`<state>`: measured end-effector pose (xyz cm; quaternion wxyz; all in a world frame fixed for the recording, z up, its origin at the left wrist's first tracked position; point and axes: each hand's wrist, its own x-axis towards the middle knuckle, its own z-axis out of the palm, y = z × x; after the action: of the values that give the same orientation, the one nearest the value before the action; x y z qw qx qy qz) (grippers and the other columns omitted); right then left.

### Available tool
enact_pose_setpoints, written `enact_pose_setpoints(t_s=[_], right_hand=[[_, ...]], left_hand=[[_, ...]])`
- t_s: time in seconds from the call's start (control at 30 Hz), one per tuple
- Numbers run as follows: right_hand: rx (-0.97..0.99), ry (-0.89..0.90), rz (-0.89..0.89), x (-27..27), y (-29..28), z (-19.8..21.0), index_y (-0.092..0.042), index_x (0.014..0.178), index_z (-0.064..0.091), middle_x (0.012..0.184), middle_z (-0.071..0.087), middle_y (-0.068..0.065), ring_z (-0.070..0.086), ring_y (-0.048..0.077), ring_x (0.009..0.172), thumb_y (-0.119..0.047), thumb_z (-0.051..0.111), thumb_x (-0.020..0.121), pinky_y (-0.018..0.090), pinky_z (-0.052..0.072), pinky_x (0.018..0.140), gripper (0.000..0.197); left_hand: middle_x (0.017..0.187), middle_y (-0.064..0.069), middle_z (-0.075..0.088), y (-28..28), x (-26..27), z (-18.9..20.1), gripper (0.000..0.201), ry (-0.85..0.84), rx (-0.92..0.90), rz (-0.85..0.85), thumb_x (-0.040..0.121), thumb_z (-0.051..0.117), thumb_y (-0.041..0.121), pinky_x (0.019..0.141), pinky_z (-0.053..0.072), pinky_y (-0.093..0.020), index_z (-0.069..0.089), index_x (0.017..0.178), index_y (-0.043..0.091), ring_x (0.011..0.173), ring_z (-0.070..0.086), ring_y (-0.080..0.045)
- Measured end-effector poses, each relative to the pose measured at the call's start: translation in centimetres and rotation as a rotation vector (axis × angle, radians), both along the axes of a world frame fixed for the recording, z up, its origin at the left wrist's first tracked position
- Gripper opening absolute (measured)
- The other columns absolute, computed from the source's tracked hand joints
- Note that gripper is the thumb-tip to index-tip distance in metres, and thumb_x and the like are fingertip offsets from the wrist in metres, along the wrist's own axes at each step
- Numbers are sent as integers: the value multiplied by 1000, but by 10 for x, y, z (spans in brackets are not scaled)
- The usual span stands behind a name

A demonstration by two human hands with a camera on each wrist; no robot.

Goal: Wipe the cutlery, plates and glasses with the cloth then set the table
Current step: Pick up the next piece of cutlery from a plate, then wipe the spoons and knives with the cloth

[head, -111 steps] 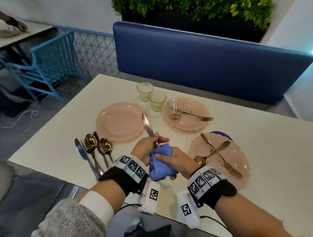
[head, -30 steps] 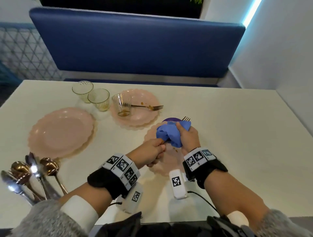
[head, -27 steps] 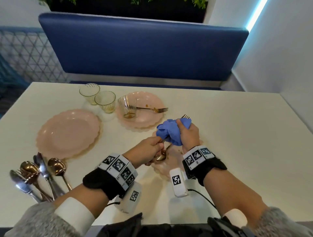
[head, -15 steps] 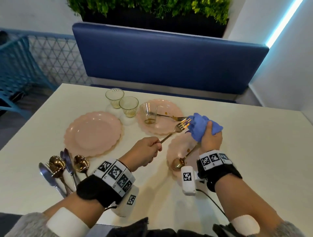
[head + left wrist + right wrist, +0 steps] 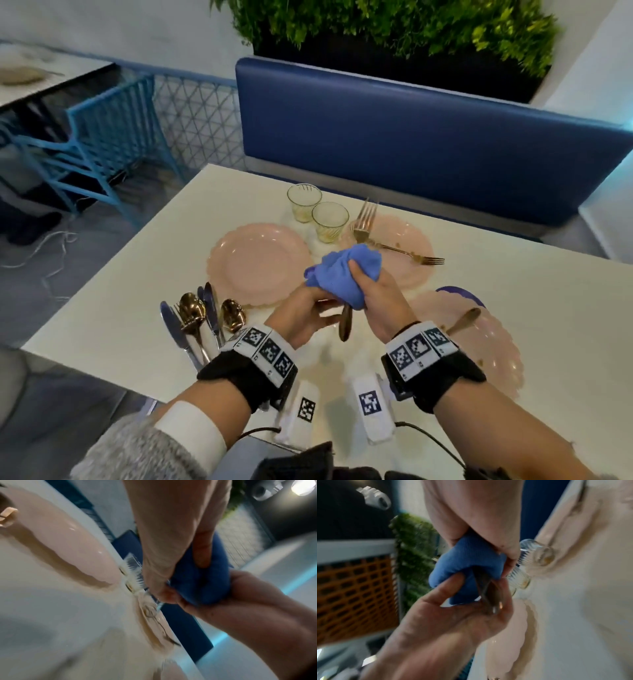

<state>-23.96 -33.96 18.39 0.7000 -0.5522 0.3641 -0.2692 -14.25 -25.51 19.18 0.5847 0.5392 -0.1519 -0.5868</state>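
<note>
The fork (image 5: pixel 363 219), earlier clear of the cloth (image 5: pixel 344 275), is now wrapped in it, gripped by the right hand (image 5: pixel 378 301); its handle is pinched by the left hand (image 5: pixel 308 317).

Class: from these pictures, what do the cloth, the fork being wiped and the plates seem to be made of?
Cloth: soft blue fabric, matte, bunched in folds in the right hand.
Fork: gold-toned polished metal, glinting tines; its handle is in the left hand.
Plates: glossy pink with scalloped rims; glass, ceramic or plastic, cannot tell.
</note>
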Motion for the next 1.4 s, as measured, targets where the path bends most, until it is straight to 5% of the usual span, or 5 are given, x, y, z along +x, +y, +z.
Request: enact_pose_setpoints(t_s=[0.33, 0.67, 1.03, 1.27, 1.4], right_hand=[[-68, 291, 525, 61, 69, -14, -8, 100, 63, 84, 67, 2, 63, 2, 66, -19, 61, 91, 12, 49, 60, 14], [-293, 736, 856, 76, 73, -30, -10, 108, 63, 102, 65, 4, 59, 16, 92, -40, 66, 85, 28, 46, 88, 38], [163, 230, 241, -1, -5, 9, -11, 131, 49, 133, 56, 7, 52, 17, 125, -44, 41, 98, 40, 38, 109, 47], [207, 97, -222, -95, -74, 37, -4, 136, 44, 118, 56, 15, 59, 28, 96, -38, 47, 96, 38, 53, 76, 53], [201, 76, -299, -161, -94, 42, -2, 140, 37, 142, 46, 17, 51, 30, 123, -37, 37, 100, 35, 49, 87, 53]], left_hand=[[63, 0, 67, 56, 82, -24, 37, 93, 71, 427, 101, 35, 21, 70, 45, -27, 56, 74, 9, 72, 54, -17], [49, 0, 57, 109, 110, -55, 30, 125, 273, 617, 100, 41, 16, 36, 43, -14, 53, 73, 8, 34, 51, -6], [82, -7, 55, 98, 102, -66, 22, -934, 714, 354, 81, 69, 12, 79, 45, -33, 47, 80, 8, 84, 58, -26], [107, -12, 52, 12, 37, -46, 21, -1338, 326, 94, 90, 57, 16, 84, 42, -33, 55, 108, 6, 92, 53, -24], [106, -10, 55, -62, -48, -44, 23, -1421, 33, -418, 92, 53, 13, 87, 40, -30, 64, 112, 11, 100, 53, -25]])
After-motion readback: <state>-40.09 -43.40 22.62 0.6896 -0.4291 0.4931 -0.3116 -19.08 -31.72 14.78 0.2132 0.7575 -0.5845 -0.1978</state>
